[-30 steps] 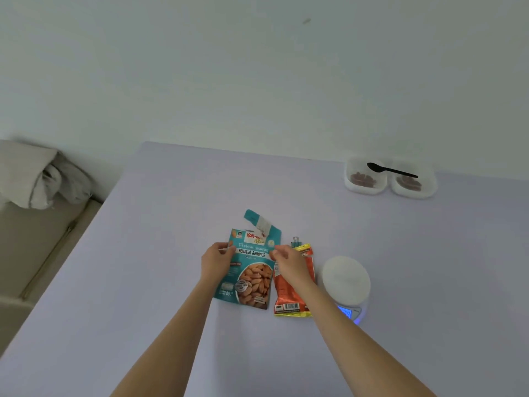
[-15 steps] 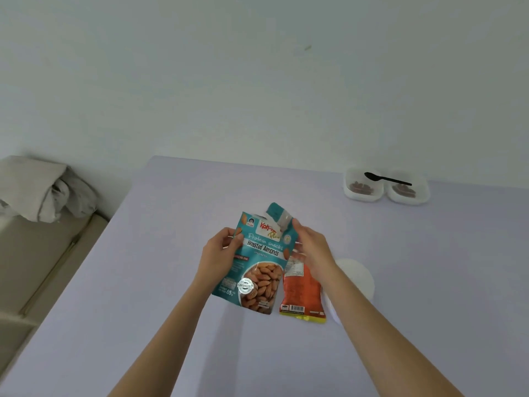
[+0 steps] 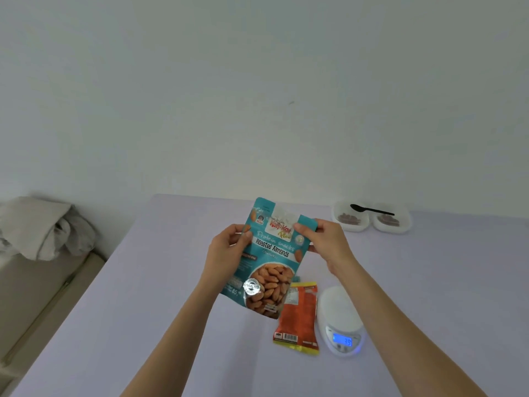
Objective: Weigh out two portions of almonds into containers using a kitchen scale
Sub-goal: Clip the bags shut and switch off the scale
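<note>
A plain, pale wall (image 3: 200, 81) is filling the upper half, evenly lit and carrying one small dark mark (image 3: 291, 102). Below it a lavender table (image 3: 143, 310) is running back until its far edge is meeting the wall. At the left, lower than the tabletop, a crumpled grey cloth (image 3: 43, 227) is lying on a beige surface (image 3: 31, 299) — its kind is unclear.

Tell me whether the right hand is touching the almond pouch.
Touching. The head view shows the right hand pinching the almond pouch at its top right corner.
</note>
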